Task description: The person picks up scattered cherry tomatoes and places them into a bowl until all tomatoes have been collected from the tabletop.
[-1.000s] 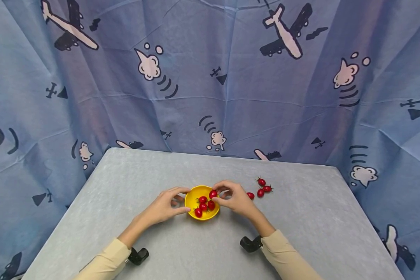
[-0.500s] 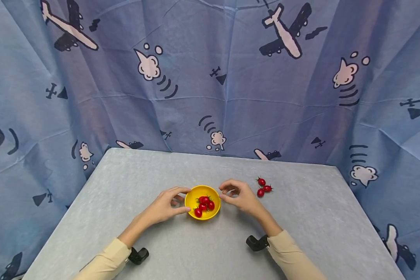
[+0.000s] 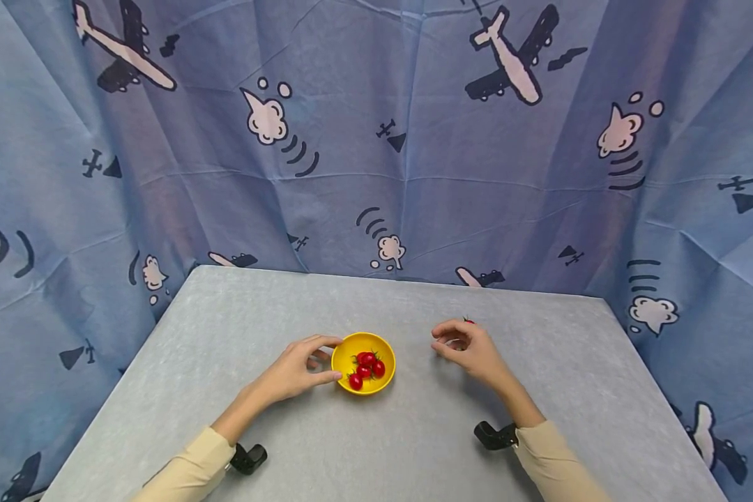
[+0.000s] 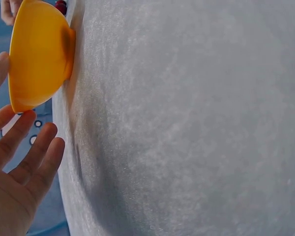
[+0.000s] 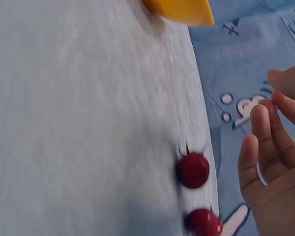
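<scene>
your left hand is steadying the yellow bowl near the middle of the grey table: thumb and forefinger are touching its rim at 9 o'clock, fingers loosely spread, not wrapping round it. in the left wrist view the fingers are lying straight and apart beside the bowl's outer wall.

the bowl is small, round, glossy, sitting upright. it is carrying a cluster of cherry tomatoes, red, shiny, oval, some showing dark green stems.

your right hand is hovering at the bowl's 3 o'clock, well apart from it, fingers curling loosely with gaps between them, gripping nothing visible. it is sitting over the loose tomatoes on the table; two are showing in the right wrist view just beside the fingers, untouched. one red edge is peeking past the knuckles at 12 o'clock in the head view.
</scene>
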Demonstrator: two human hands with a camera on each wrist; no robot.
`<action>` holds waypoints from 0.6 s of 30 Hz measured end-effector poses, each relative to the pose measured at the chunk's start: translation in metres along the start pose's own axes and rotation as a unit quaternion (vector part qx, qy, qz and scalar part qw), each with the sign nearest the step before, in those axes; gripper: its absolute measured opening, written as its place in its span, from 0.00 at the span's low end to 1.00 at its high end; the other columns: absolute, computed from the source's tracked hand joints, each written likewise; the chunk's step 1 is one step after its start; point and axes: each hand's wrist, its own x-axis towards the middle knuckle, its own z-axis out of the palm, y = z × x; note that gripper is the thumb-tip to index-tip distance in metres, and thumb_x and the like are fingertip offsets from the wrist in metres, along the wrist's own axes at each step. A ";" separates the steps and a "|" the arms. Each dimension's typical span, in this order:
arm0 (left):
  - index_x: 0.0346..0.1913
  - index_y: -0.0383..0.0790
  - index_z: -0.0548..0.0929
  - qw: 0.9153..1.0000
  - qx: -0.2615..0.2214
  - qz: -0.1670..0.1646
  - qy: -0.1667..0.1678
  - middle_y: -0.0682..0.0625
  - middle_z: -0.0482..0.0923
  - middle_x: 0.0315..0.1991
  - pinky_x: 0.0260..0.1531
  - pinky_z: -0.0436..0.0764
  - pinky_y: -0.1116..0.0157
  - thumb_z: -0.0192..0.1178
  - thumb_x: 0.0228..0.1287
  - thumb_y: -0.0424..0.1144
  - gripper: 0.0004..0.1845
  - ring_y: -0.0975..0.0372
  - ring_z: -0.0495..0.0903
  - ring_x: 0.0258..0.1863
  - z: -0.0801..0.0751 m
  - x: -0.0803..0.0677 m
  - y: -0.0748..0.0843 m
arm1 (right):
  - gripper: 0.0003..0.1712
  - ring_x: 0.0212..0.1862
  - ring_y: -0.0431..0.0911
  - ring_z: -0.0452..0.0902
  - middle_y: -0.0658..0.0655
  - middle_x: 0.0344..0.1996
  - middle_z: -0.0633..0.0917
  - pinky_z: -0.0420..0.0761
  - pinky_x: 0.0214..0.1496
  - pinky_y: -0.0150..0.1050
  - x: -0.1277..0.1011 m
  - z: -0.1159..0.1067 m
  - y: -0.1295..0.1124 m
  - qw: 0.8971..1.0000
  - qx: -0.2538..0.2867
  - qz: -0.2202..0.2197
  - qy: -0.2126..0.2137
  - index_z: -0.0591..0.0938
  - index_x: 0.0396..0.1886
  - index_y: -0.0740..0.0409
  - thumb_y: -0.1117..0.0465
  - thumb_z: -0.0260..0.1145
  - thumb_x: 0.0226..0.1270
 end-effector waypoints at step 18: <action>0.66 0.38 0.77 1.000 0.008 0.001 0.000 0.46 0.77 0.62 0.48 0.84 0.57 0.73 0.64 0.43 0.31 0.56 0.82 0.50 0.000 -0.001 -0.001 | 0.13 0.42 0.46 0.82 0.70 0.44 0.84 0.82 0.43 0.31 -0.021 -0.048 0.024 0.998 -0.020 0.029 0.048 0.82 0.49 0.73 0.70 0.71 0.67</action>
